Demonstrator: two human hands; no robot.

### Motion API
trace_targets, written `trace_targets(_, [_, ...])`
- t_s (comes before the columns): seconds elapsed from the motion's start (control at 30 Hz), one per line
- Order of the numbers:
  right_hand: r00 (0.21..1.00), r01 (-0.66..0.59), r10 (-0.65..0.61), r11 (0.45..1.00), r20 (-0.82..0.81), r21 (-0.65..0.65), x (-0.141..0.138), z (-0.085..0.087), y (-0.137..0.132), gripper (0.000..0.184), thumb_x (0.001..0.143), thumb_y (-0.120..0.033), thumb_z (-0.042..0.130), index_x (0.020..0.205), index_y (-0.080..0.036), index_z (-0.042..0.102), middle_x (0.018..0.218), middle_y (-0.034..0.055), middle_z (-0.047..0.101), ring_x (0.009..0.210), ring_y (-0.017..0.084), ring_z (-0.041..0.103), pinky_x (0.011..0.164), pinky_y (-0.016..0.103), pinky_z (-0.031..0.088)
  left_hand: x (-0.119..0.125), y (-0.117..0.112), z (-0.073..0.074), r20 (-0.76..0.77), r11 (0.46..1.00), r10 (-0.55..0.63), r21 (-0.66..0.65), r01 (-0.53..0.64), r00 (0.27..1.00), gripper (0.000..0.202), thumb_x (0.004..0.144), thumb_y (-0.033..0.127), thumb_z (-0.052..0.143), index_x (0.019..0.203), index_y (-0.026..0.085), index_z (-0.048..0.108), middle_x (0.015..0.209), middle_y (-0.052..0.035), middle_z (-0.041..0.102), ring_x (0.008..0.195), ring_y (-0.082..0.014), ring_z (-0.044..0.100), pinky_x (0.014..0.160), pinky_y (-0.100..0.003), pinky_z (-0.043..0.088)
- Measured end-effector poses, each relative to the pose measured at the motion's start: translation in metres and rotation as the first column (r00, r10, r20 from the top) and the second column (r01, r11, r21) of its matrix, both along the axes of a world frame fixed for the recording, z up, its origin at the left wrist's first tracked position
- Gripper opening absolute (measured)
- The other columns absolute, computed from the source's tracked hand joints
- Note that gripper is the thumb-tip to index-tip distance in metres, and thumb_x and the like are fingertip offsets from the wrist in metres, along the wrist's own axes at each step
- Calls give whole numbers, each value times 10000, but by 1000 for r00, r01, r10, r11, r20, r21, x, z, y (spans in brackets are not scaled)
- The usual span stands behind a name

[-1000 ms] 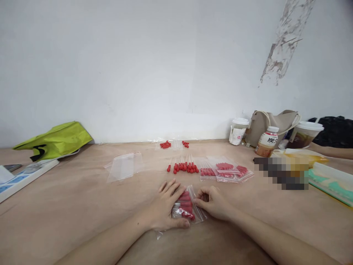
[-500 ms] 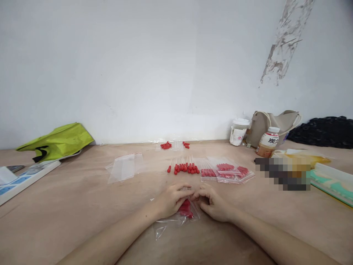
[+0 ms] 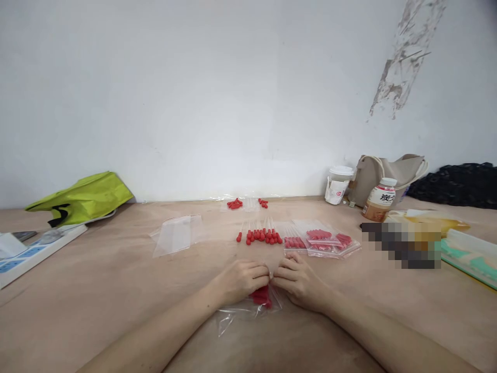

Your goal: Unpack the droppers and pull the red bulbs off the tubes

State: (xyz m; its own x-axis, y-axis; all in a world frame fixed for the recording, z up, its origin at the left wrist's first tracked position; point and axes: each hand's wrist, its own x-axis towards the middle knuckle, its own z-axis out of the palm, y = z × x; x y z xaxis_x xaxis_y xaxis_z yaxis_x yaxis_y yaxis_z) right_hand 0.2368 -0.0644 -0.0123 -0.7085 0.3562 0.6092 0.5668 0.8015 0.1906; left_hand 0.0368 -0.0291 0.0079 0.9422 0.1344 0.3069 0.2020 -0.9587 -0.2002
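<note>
The clear bag of red droppers lies flat on the surface, its near end free. A second ago I had my left hand spread flat on it. Now it and my right hand are curled, fingertips meeting and pinching the bag's far edge: pressing has become gripping. The bag sits under and between both hands. Beyond lie loose droppers and filled bags.

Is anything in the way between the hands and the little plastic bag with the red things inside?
Nothing visible is. The left hand and the right hand both touch the bag, with their fingertips meeting at its far edge.
</note>
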Motion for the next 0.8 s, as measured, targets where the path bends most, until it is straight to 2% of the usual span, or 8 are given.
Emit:
trace_targets(0.13, [996,-8,5,1000,93,30,-4,6,-2,315,873,-90,312,651,-167,523,649,4,536,668,114,402,701,311,277,-1,-1,1,-58,999,-19,37,21,998,256,901,139,312,769,147,531,827,-34,593,818,-138,554,739,-241,444])
trace_targets(0.33, [984,-48,48,999,173,1,-2,9,-2,261,877,-96,327,727,-167,528,735,6,572,729,113,443,745,310,292,-8,-3,12,0,999,-10,-44,10,1000,296,911,141,260,805,168,535,823,-19,585,750,-117,563,675,-217,448])
trace_targets(0.43, [984,-59,66,997,163,-48,1,9,-3,229,860,-95,349,769,-177,543,869,27,606,819,125,465,761,314,298,-13,-3,22,13,995,-26,-91,27,1000,274,912,145,271,886,170,543,888,-32,594,890,-132,564,753,-223,458])
trace_targets(0.5, [985,-61,77,993,155,-102,2,11,-5,209,844,-107,366,783,-185,549,950,44,609,861,140,470,754,318,304,-17,-1,27,10,996,-43,-72,44,999,251,908,143,292,947,167,539,954,-60,594,1004,-155,529,829,-252,447])
trace_targets(0.57, [988,-55,83,979,134,-197,3,14,-8,174,811,-119,400,775,-188,555,928,50,617,854,156,477,740,324,312,-19,0,30,5,999,-33,-37,33,999,253,906,141,295,987,169,534,1005,-82,587,1037,-170,515,860,-281,440])
trace_targets(0.63, [994,-56,83,938,65,-341,5,17,-11,134,753,-127,453,791,-188,566,850,41,621,828,168,486,737,327,327,-19,-2,30,0,999,-5,-43,5,1000,259,907,151,294,996,177,537,1023,-85,584,1004,-169,533,847,-289,448])
trace_targets(0.7, [996,-80,54,863,-67,-498,6,18,-12,191,720,-123,473,865,-187,579,837,33,617,830,169,499,747,319,353,-19,-8,29,19,991,67,-121,-65,998,252,907,176,305,989,185,543,1022,-76,588,960,-162,550,828,-286,454])
trace_targets(0.8, [957,-125,-84,745,-278,-655,2,14,-10,236,782,-122,421,915,-189,603,856,29,626,825,145,527,749,285,393,-21,-24,26,82,903,276,-363,-229,958,228,900,244,347,1029,200,529,1007,-53,597,922,-157,558,812,-288,457])
